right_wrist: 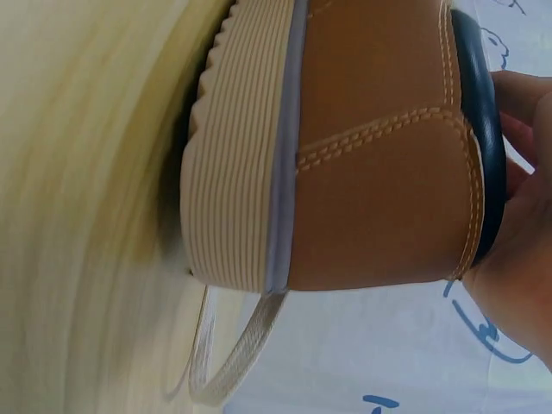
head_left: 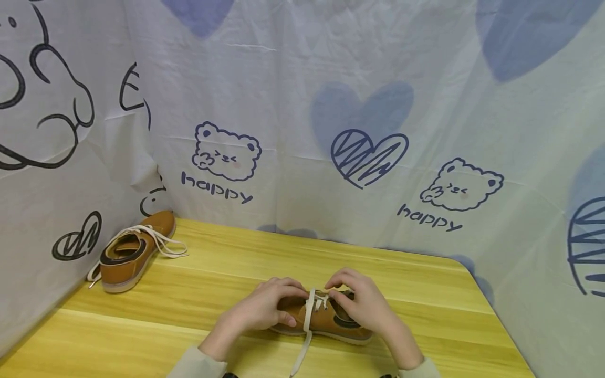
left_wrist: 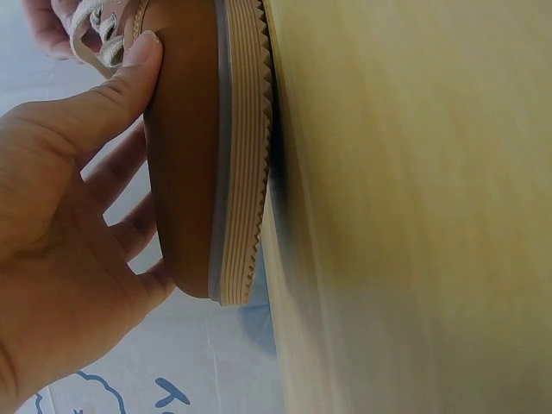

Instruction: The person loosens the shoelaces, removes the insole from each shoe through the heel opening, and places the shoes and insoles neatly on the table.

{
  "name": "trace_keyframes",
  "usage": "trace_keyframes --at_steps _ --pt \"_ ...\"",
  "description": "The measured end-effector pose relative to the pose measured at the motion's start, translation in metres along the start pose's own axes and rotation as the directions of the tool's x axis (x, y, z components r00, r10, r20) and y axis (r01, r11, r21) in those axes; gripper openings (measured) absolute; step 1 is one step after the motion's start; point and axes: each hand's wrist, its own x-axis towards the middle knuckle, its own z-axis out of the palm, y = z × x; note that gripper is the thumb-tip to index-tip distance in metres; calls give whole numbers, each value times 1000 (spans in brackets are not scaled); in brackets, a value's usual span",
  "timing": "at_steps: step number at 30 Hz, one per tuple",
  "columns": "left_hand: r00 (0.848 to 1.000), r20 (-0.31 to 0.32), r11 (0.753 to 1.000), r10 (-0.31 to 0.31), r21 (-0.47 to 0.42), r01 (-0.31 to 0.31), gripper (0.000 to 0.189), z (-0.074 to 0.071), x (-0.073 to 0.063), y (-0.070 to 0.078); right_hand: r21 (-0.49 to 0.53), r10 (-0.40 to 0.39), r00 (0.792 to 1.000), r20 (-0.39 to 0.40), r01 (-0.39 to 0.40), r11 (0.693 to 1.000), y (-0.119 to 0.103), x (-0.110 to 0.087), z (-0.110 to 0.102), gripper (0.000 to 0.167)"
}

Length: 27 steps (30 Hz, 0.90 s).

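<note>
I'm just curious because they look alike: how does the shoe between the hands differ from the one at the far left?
The near shoe lies crosswise, toe to the left; the far shoe points its toe away from the person. The left hand grips the near shoe; no hand touches the far shoe. One lace hangs down the near shoe's side; on the far shoe, laces spill over both sides. Both are brown with pale laces.

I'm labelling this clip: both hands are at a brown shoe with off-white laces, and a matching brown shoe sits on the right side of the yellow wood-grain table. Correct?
Not quite: the matching brown shoe sits on the left side of the table, as the head view shows.
</note>
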Motion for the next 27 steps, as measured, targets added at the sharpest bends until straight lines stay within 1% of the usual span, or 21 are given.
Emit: trace_keyframes --at_steps 8,16,22,27 --pt "1000 -3 1000 6 0 -6 55 0 0 0 -40 42 996 78 -39 998 2 -1 -2 10" --pt "1000 -3 1000 20 -9 -20 52 0 0 0 -108 100 987 128 -86 990 0 -1 2 16" --pt "1000 -2 1000 22 -11 -22 52 0 0 0 -148 121 986 112 -104 984 -3 -1 4 13" --pt "1000 -4 1000 26 -4 -26 52 0 -1 1 -171 118 988 97 -100 980 -4 0 5 10"
